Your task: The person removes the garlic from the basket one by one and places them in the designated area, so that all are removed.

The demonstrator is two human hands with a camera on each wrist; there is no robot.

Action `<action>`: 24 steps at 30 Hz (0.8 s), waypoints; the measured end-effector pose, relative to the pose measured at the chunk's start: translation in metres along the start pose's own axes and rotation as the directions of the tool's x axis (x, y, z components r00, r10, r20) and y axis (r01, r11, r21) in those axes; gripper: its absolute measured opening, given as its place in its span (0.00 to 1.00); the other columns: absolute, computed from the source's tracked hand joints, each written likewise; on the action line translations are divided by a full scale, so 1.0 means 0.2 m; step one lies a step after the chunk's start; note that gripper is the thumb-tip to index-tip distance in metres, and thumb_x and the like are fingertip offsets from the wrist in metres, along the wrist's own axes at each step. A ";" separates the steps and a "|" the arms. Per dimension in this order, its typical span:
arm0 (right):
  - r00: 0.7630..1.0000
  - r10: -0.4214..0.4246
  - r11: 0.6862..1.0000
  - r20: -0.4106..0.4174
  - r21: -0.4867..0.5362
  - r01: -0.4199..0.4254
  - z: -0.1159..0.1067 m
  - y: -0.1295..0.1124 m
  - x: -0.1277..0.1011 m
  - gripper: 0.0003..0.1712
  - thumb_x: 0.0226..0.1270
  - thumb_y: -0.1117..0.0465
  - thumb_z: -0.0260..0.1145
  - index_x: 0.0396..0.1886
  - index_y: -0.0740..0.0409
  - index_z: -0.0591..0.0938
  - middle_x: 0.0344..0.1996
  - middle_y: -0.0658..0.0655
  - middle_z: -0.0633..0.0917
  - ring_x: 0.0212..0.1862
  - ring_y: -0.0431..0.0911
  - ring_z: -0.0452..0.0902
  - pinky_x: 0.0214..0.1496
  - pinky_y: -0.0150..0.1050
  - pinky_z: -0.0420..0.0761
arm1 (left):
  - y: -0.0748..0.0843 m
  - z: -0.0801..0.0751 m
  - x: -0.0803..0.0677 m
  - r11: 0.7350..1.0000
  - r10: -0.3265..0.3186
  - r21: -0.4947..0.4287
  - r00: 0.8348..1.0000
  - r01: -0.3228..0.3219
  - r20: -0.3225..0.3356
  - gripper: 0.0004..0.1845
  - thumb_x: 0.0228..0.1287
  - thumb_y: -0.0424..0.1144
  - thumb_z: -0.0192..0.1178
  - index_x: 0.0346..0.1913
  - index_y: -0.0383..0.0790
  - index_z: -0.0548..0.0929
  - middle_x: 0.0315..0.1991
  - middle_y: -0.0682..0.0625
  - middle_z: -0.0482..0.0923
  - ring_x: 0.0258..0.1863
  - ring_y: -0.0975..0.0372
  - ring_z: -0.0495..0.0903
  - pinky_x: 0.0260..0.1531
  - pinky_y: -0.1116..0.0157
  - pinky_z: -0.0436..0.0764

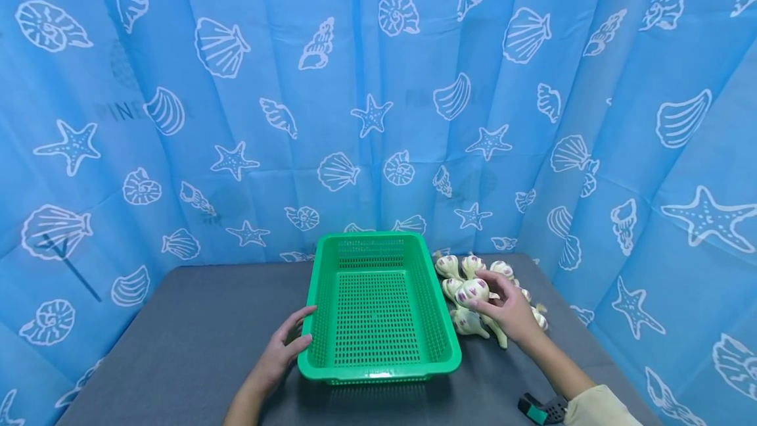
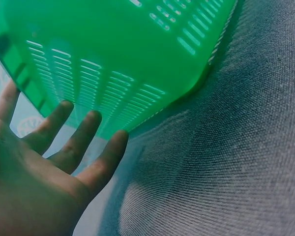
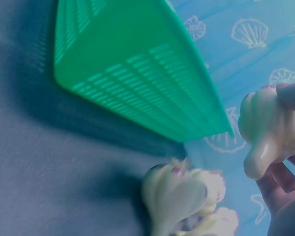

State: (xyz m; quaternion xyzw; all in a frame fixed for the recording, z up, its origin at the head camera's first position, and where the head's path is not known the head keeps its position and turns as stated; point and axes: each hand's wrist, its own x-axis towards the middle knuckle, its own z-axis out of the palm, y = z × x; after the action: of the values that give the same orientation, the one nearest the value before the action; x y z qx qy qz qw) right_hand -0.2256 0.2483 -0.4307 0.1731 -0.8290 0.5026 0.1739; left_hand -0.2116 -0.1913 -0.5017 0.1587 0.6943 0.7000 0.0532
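Near edge, bottom right: cream sleeve cuff [image 1: 597,406] with a dark-and-teal wrist strap [image 1: 541,409] beside it. Right hand [image 1: 510,313] is curled round one cream garlic bulb with purple streaks [image 1: 473,292], pinched between thumb and fingers; the right wrist view shows that bulb [image 3: 265,130] clear of the grey cloth-covered bench [image 1: 195,321], stem end pointing down toward the palm, so its long axis runs roughly far-to-near. Bulb sits just right of the green perforated plastic basket [image 1: 378,304], close beside the right wall; the basket lies directly left of the holding hand. Basket's long axis runs near-far, open side up, nothing visible inside. Left hand [image 1: 284,350] is relaxed, fingers [image 2: 83,135] straight and spread against the basket's near-left wall, grasping nothing. Right hand is the nearer one to the loose pile of similar garlic bulbs [image 1: 458,268], which lies on the bench under and just past it, stems pointing various ways. Blue seashell-print curtain [image 1: 378,97] behind.
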 end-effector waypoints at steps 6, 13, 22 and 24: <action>0.999 -0.039 0.998 -0.021 -0.044 0.038 0.01 0.05 -0.07 0.30 0.57 0.69 0.73 0.60 0.67 0.75 0.53 0.64 0.79 0.50 0.36 0.73 0.43 0.33 0.79 | 0.00 0.00 0.00 1.000 -0.008 0.007 1.000 0.009 -0.018 0.28 0.74 0.36 0.49 0.74 0.38 0.60 0.70 0.32 0.54 0.67 0.40 0.58 0.52 0.53 0.74; 1.000 -0.010 0.996 -0.029 -0.093 0.007 0.03 0.13 -0.16 0.31 0.54 0.69 0.75 0.58 0.67 0.76 0.53 0.66 0.79 0.51 0.34 0.73 0.43 0.34 0.80 | -0.01 -0.01 0.01 1.000 -0.014 0.005 1.000 0.014 -0.028 0.28 0.74 0.37 0.50 0.74 0.39 0.60 0.69 0.32 0.56 0.65 0.44 0.63 0.51 0.54 0.75; 0.998 -0.057 0.986 -0.029 -0.161 0.051 0.06 0.19 -0.25 0.32 0.48 0.68 0.78 0.56 0.67 0.78 0.49 0.63 0.81 0.50 0.35 0.75 0.40 0.37 0.81 | -0.02 -0.01 0.01 1.000 -0.024 -0.018 0.999 0.024 -0.025 0.28 0.74 0.37 0.50 0.74 0.41 0.60 0.70 0.34 0.56 0.66 0.41 0.60 0.52 0.52 0.74; 0.996 -0.084 0.979 -0.029 -0.188 0.077 0.07 0.20 -0.26 0.33 0.46 0.68 0.79 0.55 0.67 0.79 0.48 0.63 0.82 0.49 0.36 0.75 0.39 0.38 0.81 | -0.02 -0.01 0.01 1.000 -0.025 -0.019 0.999 0.025 -0.026 0.28 0.73 0.37 0.50 0.74 0.41 0.60 0.70 0.33 0.56 0.66 0.41 0.60 0.52 0.52 0.74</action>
State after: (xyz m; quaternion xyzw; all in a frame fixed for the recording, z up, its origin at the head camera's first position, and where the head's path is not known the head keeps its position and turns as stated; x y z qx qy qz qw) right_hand -0.1996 0.2589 -0.4927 0.1802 -0.8613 0.4185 0.2248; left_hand -0.2144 -0.1923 -0.5048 0.1404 0.6902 0.7078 0.0543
